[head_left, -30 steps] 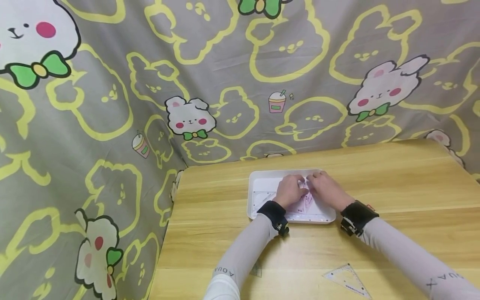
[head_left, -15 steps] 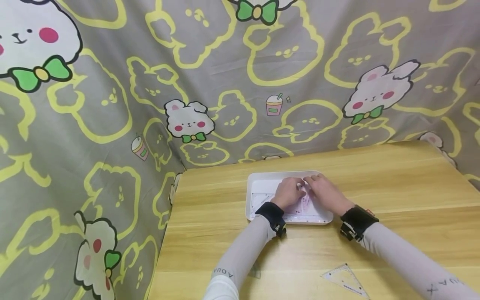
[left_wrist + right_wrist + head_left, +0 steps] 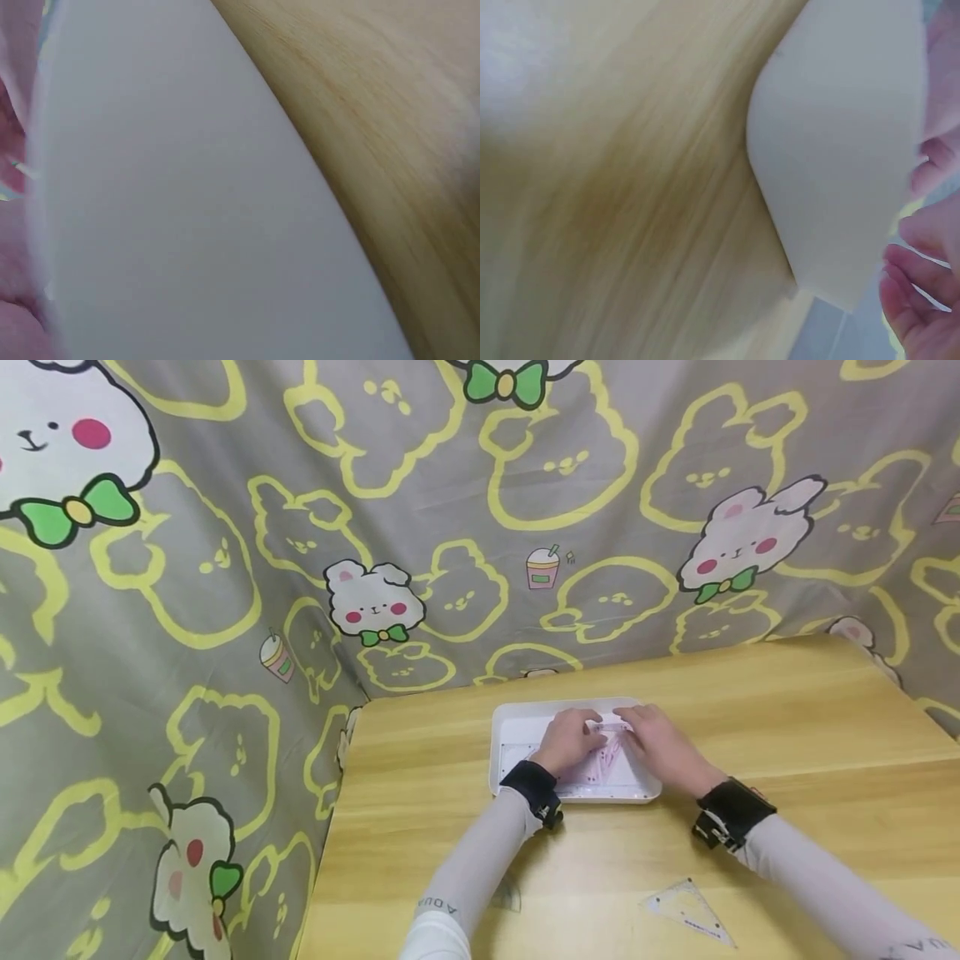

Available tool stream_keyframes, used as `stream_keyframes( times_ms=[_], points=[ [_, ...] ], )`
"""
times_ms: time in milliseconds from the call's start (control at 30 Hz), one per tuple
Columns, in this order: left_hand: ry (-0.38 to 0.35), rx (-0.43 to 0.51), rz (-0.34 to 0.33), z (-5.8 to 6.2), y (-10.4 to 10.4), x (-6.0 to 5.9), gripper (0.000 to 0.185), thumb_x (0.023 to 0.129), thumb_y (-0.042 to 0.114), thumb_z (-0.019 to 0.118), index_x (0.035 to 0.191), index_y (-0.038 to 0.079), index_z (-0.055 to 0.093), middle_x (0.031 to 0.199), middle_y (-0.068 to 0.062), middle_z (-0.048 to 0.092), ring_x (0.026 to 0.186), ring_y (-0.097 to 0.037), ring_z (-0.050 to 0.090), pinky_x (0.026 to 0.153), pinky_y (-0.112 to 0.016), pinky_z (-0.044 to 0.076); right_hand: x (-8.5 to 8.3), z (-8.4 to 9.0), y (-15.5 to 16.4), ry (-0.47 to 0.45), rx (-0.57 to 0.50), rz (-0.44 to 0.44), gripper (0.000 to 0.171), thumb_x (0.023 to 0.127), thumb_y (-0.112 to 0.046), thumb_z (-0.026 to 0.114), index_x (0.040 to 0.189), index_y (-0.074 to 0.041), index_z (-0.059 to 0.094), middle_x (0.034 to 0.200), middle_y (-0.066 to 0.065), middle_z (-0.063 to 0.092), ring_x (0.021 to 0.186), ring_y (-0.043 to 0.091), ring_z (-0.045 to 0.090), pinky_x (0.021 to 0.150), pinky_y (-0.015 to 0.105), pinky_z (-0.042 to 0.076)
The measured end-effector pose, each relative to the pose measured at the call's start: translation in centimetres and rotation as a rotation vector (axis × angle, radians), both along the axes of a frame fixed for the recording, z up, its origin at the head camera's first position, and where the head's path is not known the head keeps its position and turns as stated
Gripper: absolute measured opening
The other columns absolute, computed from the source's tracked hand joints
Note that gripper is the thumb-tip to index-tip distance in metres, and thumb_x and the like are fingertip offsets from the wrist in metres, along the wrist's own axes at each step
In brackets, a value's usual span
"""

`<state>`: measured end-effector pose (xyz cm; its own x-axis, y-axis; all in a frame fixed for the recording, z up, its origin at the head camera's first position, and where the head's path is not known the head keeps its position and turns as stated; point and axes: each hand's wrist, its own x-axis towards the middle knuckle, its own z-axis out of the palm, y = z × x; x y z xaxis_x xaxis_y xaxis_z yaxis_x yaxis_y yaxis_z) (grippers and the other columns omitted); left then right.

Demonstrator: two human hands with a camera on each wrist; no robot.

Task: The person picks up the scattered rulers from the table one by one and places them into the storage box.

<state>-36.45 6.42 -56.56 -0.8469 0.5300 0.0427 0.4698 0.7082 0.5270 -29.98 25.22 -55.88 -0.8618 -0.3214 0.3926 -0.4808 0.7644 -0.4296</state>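
Observation:
A white tray (image 3: 521,722) lies on the wooden table with clear drawing tools in it. My left hand (image 3: 566,739) is over its middle, thumb and forefinger apart beside a pink-tinted clear triangular piece (image 3: 611,753). My right hand (image 3: 667,752) hovers at the tray's right rim with loosely bent fingers and nothing visible in them. In the right wrist view, the right fingers (image 3: 911,289) show past the tray wall (image 3: 832,157). The left wrist view is mostly filled by the tray wall (image 3: 187,187), and the left hand's work is largely hidden there.
Inside the tray, a clear set square (image 3: 513,754) lies at the left and a ruler-like strip (image 3: 600,792) along the front. Nearer on the table are another clear set square (image 3: 702,929) and a clear protractor (image 3: 512,897) partly behind the left sleeve. A patterned curtain (image 3: 465,460) borders the table.
My right hand has drawn back to the right, away from the left hand, and a gap now shows between them. The left hand stays over the tray, shifted slightly left.

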Motion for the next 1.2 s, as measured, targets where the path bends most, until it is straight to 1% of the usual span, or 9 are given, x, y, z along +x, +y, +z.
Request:
stream_keyframes(
  times_ms=[167,267,367,533,667,833,967,1067,1200],
  points=[
    [-0.003,-0.008,0.001,1.6,-0.9,0.9,0.035,0.098,0.027,0.076,0.129,0.012,0.072,0.094,0.001,0.072,0.081,-0.006,0.061,0.070,-0.017,0.045,1.8,1.3,0.9,0.018,-0.033,-0.025,0.037,0.094,0.005,0.068,0.130,0.010,0.061,0.119,0.032,0.067,0.114,0.050,0.061,0.098,0.065,0.049],
    [-0.005,-0.008,-0.011,2.1,-1.2,2.1,0.037,0.099,0.030,0.075,0.131,0.013,0.070,0.096,0.001,0.070,0.082,-0.006,0.061,0.069,-0.016,0.044,3.3,1.6,1.3,0.044,-0.042,-0.027,0.035,0.094,0.004,0.069,0.127,0.010,0.063,0.118,0.030,0.068,0.112,0.048,0.061,0.096,0.065,0.048],
    [0.002,-0.015,-0.015,2.5,-1.2,4.2,0.028,0.098,0.033,0.075,0.120,0.015,0.072,0.091,0.004,0.068,0.077,-0.004,0.059,0.066,-0.015,0.044,5.2,1.7,1.7,0.084,-0.051,-0.025,0.033,0.090,0.003,0.073,0.122,0.008,0.065,0.114,0.026,0.069,0.108,0.045,0.062,0.091,0.063,0.051],
    [-0.025,-0.039,-0.027,2.6,-1.0,9.2,0.019,0.096,0.035,0.077,0.089,0.020,0.068,0.078,0.014,0.061,0.065,0.001,0.054,0.061,-0.014,0.043,8.4,1.7,2.4,0.099,-0.003,-0.002,0.031,0.083,-0.002,0.082,0.112,0.001,0.071,0.105,0.016,0.072,0.095,0.032,0.068,0.079,0.052,0.059],
    [-0.010,-0.081,-0.150,1.9,-0.6,12.9,0.018,0.095,0.037,0.078,0.089,0.023,0.068,0.081,0.017,0.064,0.068,0.007,0.053,0.064,-0.010,0.041,10.9,1.0,3.1,0.044,0.041,0.066,0.036,0.077,-0.011,0.089,0.108,-0.006,0.074,0.100,0.004,0.073,0.086,0.019,0.067,0.071,0.037,0.060],
    [0.090,-0.244,-0.329,0.8,0.4,16.4,0.033,0.089,0.054,0.079,0.109,0.027,0.074,0.094,0.020,0.064,0.078,0.010,0.048,0.067,-0.006,0.035,13.8,-0.1,3.8,-0.088,0.085,0.150,0.052,0.071,-0.030,0.094,0.113,-0.007,0.074,0.103,-0.003,0.069,0.090,0.013,0.065,0.074,0.032,0.059],
    [0.090,-0.384,-0.301,0.2,1.0,18.6,0.053,0.078,0.075,0.077,0.110,0.033,0.073,0.097,0.018,0.057,0.082,0.002,0.046,0.063,-0.013,0.033,15.7,-0.7,3.9,-0.216,0.120,0.142,0.062,0.069,-0.048,0.093,0.115,-0.011,0.073,0.108,-0.010,0.063,0.096,0.009,0.061,0.078,0.035,0.058],
    [0.105,-0.460,-0.251,0.0,1.3,20.0,0.067,0.070,0.085,0.075,0.109,0.032,0.068,0.098,0.015,0.053,0.084,-0.003,0.045,0.063,-0.018,0.033,16.8,-1.1,3.9,-0.229,0.124,0.151,0.067,0.066,-0.056,0.092,0.114,-0.013,0.073,0.107,-0.014,0.059,0.093,0.003,0.057,0.076,0.033,0.056],
    [0.168,-0.489,-0.238,-0.3,1.4,21.1,0.073,0.069,0.084,0.076,0.111,0.026,0.064,0.097,0.011,0.049,0.082,-0.005,0.041,0.062,-0.019,0.031,17.6,-1.7,3.9,-0.188,0.110,0.187,0.068,0.063,-0.054,0.095,0.113,-0.014,0.072,0.104,-0.015,0.054,0.089,-0.003,0.048,0.069,0.027,0.051]
  ],
)
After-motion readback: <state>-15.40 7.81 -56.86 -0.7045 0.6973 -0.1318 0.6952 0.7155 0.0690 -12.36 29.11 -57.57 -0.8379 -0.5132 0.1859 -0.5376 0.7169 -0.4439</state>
